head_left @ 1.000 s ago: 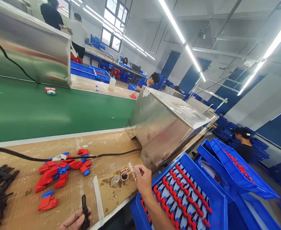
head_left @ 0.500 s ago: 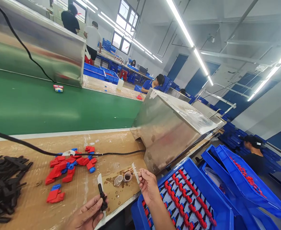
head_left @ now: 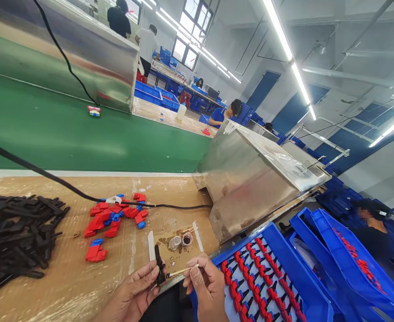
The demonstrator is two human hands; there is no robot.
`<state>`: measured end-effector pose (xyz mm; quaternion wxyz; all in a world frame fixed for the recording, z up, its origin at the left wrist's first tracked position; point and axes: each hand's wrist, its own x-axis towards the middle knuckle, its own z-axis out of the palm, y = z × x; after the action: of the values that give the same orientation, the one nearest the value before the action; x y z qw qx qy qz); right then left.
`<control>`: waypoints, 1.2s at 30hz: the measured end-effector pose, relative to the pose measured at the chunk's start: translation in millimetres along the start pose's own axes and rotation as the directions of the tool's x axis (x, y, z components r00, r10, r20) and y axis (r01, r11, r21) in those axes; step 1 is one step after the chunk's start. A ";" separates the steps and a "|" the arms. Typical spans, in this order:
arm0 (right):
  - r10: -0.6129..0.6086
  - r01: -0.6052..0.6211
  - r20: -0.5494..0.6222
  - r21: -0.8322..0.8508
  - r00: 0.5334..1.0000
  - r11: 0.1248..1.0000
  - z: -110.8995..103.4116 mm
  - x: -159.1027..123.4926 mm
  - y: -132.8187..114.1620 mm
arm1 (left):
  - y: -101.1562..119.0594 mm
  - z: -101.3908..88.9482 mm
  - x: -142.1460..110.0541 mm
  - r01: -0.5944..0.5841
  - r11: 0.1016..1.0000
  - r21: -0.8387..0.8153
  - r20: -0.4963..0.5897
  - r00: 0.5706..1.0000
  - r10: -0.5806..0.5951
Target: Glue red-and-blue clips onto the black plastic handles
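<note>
At the table's (head_left: 65, 255) near edge, my left hand (head_left: 138, 286) grips a black part (head_left: 159, 264), held roughly upright. My right hand (head_left: 206, 284) pinches a thin swab stick (head_left: 181, 271), dark tip at or just beside the part; contact cannot be told. Just beyond: two small cups (head_left: 181, 242). Left: red-and-blue pieces (head_left: 98, 221), black pile (head_left: 19, 237). Farther: green belt (head_left: 109, 138), then a person in blue (head_left: 218, 116).
</note>
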<state>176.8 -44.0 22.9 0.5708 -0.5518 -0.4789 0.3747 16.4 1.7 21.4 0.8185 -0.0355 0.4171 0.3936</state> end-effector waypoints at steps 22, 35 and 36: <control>-0.255 0.342 0.230 -0.571 0.939 0.746 -7.4 -6.4 -7.5 | 1.7 -11.2 8.8 -0.125 0.989 0.079 0.171 0.979 0.110; -0.425 0.525 0.323 -0.649 0.846 0.551 -7.8 -15.6 -0.1 | -5.5 -17.0 11.0 -0.259 0.958 0.125 0.155 0.959 0.238; -0.436 0.557 0.359 -0.644 0.825 0.524 -8.9 -15.7 0.4 | -8.0 -20.9 13.7 -0.283 0.949 0.139 0.168 0.951 0.259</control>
<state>181.3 -61.3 21.0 0.3482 -0.5403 -0.7659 0.0158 12.8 -3.4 -4.1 0.7851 0.1180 0.3869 0.4690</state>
